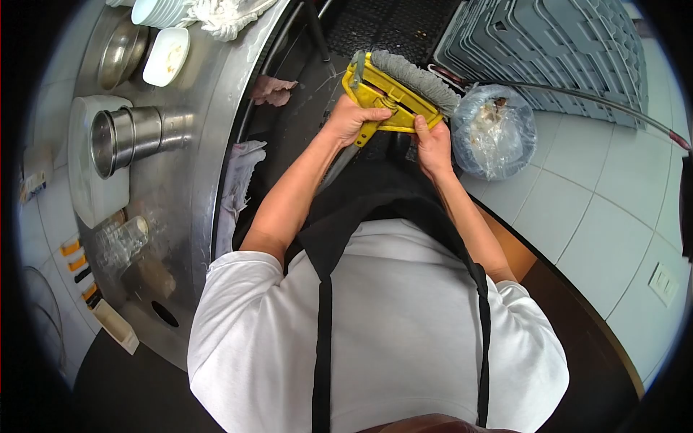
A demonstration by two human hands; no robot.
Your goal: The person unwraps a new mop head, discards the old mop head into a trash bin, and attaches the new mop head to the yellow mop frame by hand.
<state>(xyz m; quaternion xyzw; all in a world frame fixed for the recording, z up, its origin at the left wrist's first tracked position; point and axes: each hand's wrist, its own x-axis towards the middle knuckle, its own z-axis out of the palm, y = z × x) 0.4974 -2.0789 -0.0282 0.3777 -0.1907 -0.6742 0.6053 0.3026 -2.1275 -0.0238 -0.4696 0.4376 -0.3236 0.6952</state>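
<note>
Both hands are on a mop with a yellow plastic head (pixel 375 92) and a grey, fluffy strip (pixel 411 73) along its far edge. My left hand (pixel 348 121) grips the near left part of the head, thumb laid across its middle by the joint. From that joint a grey handle (pixel 338 167) runs down and to the left, partly behind my left forearm. At the head's right end, my right hand (pixel 433 146) pinches the near edge with the thumb on top. A clear plastic bag (pixel 494 133) holding refuse is just right of my right hand.
Grey stacked crates (pixel 541 54) stand at the upper right, with a thin pole (pixel 592 96) across them. On the left, a steel counter (pixel 191 166) bears metal cylinders (pixel 126 137), a white dish (pixel 167 58) and bowls (pixel 153 11). Pink cloth (pixel 273 91) hangs beside the counter.
</note>
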